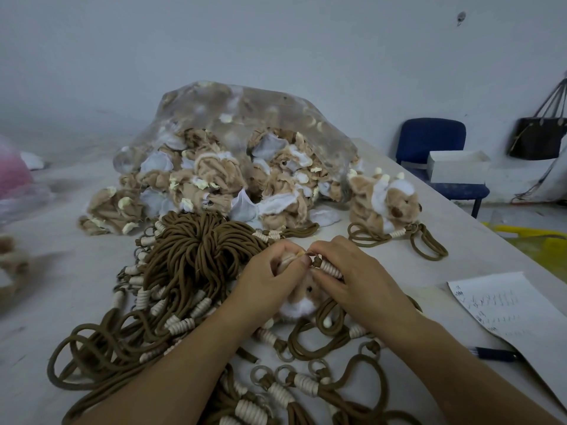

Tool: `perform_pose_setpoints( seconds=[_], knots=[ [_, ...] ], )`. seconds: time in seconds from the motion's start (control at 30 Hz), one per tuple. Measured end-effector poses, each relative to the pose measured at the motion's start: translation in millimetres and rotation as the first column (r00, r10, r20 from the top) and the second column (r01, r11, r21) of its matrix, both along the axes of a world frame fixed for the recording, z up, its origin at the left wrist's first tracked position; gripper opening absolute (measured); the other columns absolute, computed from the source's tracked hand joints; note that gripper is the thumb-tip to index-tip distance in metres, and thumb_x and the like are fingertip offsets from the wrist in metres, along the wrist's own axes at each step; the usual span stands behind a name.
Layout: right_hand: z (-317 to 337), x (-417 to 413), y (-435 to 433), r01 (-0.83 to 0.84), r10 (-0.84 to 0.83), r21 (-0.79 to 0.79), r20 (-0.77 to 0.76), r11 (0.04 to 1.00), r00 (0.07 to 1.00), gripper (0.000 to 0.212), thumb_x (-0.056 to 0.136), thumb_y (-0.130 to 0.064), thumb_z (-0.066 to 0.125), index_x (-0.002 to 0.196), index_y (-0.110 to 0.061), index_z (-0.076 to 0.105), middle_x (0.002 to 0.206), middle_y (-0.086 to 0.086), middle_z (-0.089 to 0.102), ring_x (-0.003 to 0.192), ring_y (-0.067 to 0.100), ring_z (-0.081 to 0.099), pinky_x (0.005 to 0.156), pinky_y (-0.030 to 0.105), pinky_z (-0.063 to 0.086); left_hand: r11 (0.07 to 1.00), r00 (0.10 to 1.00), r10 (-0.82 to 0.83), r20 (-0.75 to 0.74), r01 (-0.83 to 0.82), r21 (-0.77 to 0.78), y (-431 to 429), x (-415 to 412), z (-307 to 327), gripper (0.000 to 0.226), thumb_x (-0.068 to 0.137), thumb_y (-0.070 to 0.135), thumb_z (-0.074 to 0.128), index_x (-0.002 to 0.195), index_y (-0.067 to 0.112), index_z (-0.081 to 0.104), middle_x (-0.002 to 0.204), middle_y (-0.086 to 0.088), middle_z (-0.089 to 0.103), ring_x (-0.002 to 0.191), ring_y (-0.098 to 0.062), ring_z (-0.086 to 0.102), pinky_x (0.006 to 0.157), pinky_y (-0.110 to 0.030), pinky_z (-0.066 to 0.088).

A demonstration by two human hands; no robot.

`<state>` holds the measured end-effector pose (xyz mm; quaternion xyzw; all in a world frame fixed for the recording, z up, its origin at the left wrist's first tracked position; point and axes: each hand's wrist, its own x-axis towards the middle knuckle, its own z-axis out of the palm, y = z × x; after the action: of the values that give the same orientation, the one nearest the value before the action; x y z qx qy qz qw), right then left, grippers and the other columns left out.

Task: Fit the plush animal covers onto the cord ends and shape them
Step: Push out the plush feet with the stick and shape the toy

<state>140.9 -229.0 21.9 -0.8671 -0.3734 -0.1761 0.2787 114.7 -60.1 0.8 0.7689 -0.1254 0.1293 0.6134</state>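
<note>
Centrally, left hand (270, 273) gripping plush cover (302, 299), right hand (352, 280) pinching cord end (331, 268); cord heap (190, 253) and bag (245, 105) just beyond.

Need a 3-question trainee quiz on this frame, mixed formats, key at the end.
1. True or false: a finished plush animal lies to the right of the clear bag, away from both hands.
2. What does the right hand pinch? A) a pen B) the cream-wrapped cord end C) a sheet of paper
3. Fill in: the left hand grips the ___ being fitted.
Key: 1 true; 2 B; 3 plush cover.
</note>
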Motion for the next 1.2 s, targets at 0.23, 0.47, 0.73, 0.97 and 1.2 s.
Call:
perform_pose_setpoints(
  seconds=[0.23,0.47,0.73,0.97,1.2],
  knots=[
    [-3.1,1.3,-1.9,0.019,-0.018,0.034,-0.047,0.999,0.999,0.021,0.093,-0.023,0.058,0.114,-0.02,0.061,0.094,-0.012,0.048,0.083,0.002,0.049,0.069,0.015,0.038,1.0,1.0,-0.018,-0.005,0.018,-0.018,0.4,-1.4,1.0,0.011,0.094,0.03,0.058,0.084,0.031,0.062,0.06,0.009,0.057,0.057,-0.003,0.053,0.055,-0.015,0.044],
    [-6.0,0.9,-5.1,0.004,0.019,0.12,-0.189,0.993,0.982,0.012,0.097,-0.027,0.049,0.103,-0.019,0.056,0.089,-0.01,0.054,0.082,0.003,0.05,0.066,0.014,0.036,1.0,1.0,-0.014,0.004,0.014,-0.025,-0.6,-2.7,4.8,0.011,0.091,0.037,0.056,0.086,0.033,0.065,0.07,0.012,0.064,0.066,0.0,0.059,0.063,-0.012,0.047],
    [0.9,-1.2,-5.6,0.037,-0.035,0.055,-0.029,0.998,0.999,0.014,0.096,-0.022,0.052,0.104,-0.014,0.059,0.091,-0.006,0.05,0.079,0.014,0.052,0.07,0.038,0.046,0.992,0.997,-0.063,-0.042,0.058,-0.113,1.3,-6.6,13.4,0.013,0.084,0.038,0.06,0.084,0.03,0.071,0.084,0.012,0.07,0.08,0.002,0.064,0.071,-0.01,0.048],
    [-2.8,-0.8,-4.3,0.038,-0.037,0.065,-0.015,0.997,0.999,0.011,0.096,-0.022,0.053,0.102,-0.015,0.058,0.091,-0.004,0.052,0.075,0.013,0.05,0.065,0.04,0.046,0.996,0.996,-0.08,-0.027,0.078,-0.05,1.1,-7.5,12.8,0.007,0.088,0.026,0.063,0.084,0.026,0.068,0.084,0.009,0.068,0.078,-0.001,0.062,0.07,-0.014,0.049],
    [-3.9,-1.3,-3.6,0.013,-0.012,0.072,-0.015,0.997,1.0,0.011,0.097,-0.021,0.052,0.103,-0.015,0.058,0.092,-0.005,0.052,0.077,0.006,0.047,0.067,0.033,0.045,0.993,0.996,-0.078,-0.032,0.075,-0.094,2.0,-6.6,12.3,0.008,0.082,0.024,0.062,0.083,0.017,0.066,0.086,0.013,0.068,0.081,-0.001,0.063,0.07,-0.013,0.049]
  ],
)
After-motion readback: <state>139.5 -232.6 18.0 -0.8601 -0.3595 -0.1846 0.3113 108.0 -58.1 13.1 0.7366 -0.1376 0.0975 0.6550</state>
